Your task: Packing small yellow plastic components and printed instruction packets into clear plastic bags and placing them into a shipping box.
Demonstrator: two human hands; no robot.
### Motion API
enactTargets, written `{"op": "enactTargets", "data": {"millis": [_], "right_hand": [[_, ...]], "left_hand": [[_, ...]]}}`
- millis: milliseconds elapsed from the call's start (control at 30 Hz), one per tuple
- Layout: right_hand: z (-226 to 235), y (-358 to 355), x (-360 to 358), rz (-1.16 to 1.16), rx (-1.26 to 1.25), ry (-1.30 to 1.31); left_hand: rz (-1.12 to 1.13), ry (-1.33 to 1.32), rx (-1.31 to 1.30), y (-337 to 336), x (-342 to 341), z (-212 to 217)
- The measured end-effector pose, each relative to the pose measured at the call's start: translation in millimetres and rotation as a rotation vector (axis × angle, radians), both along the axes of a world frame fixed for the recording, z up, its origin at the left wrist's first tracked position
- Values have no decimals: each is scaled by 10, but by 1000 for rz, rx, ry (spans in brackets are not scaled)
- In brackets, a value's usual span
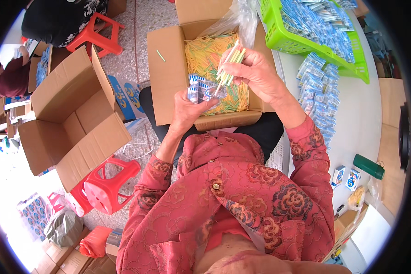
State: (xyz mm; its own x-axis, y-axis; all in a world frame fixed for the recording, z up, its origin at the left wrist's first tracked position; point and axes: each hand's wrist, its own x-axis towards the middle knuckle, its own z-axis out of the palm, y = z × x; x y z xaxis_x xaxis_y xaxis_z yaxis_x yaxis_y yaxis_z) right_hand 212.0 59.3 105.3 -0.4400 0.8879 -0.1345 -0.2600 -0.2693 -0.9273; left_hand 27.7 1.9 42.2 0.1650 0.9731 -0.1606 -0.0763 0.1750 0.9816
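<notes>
In front of my lap stands an open cardboard box (166,77) filled with thin yellow, green and orange sticks (203,52). Over its left side, my left hand (186,111) is closed around several small clear packets (199,87) with blue and white print. Pinched between the thumb and fingers of my right hand (262,75) is a bunch of pale green, yellow and white sticks (232,67). The lower ends of this bunch come close to the packets; whether any are inside one, I cannot tell.
A white table (358,114) at right bears a green basket (271,34) of blue packets, a packet pile (317,98) and a green bottle (369,166). At left are another open carton (93,132) and red stools (107,192). A person (55,23) sits at upper left.
</notes>
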Motion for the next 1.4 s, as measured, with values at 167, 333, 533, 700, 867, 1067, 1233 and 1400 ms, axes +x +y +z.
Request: {"op": "enactTargets", "data": {"millis": [167, 333, 533, 700, 867, 1067, 1233, 1400], "right_hand": [[17, -104, -47, -136, 239, -84], [85, -232, -66, -180, 859, -451], [109, -229, -67, -84, 953, -476], [95, -227, -33, 1, 665, -259], [114, -217, -9, 11, 651, -228], [172, -246, -31, 63, 1098, -333], [165, -215, -28, 130, 1087, -296], [167, -214, -32, 141, 642, -346]], "left_hand": [[28, -75, -45, -27, 26, 27], [49, -221, -110, -44, 34, 70], [32, -290, -173, -66, 53, 69], [24, -243, -182, -56, 49, 62], [17, -204, -163, -42, 37, 80], [-16, -355, -200, -55, 33, 190], [-38, -304, -200, -54, 1, 189], [-86, -165, -74, -25, -18, 107]]}}
